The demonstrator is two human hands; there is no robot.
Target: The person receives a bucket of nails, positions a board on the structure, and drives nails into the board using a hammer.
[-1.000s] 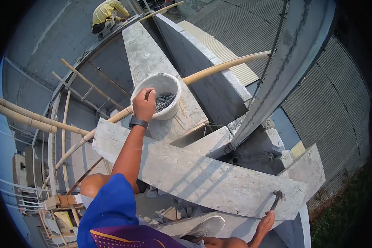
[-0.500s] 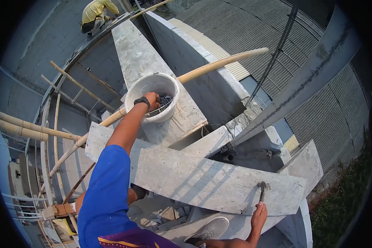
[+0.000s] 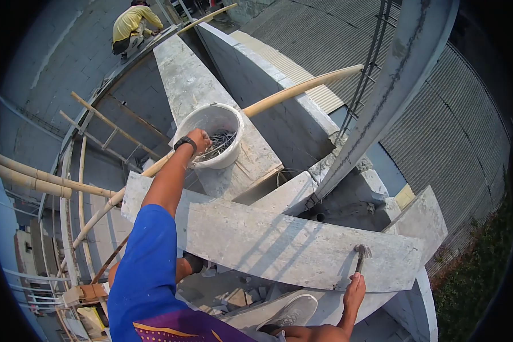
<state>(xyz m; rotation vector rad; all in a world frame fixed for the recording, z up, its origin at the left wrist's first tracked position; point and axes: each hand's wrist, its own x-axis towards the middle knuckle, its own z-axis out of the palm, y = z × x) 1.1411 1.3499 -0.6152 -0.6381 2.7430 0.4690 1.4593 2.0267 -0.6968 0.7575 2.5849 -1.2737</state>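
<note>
One grey-headed hammer (image 3: pixel 361 254) sits in our right hand's (image 3: pixel 354 292) grip, right of the round white plastic bucket (image 3: pixel 213 118) and nearer us, long axis pointing away, head foremost. Beside the bucket's thin grey metal nails (image 3: pixel 223 140), our left hand (image 3: pixel 197 140) curls, holding what we cannot tell.

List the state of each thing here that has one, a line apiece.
Bucket: upright, open, partly filled
Nails: loose, jumbled inside
Left hand: curled at bucket's mouth, hold unclear
Hammer: held by its handle
Right hand: closed on hammer
Watch: strapped on
Co-worker: crouching
</note>
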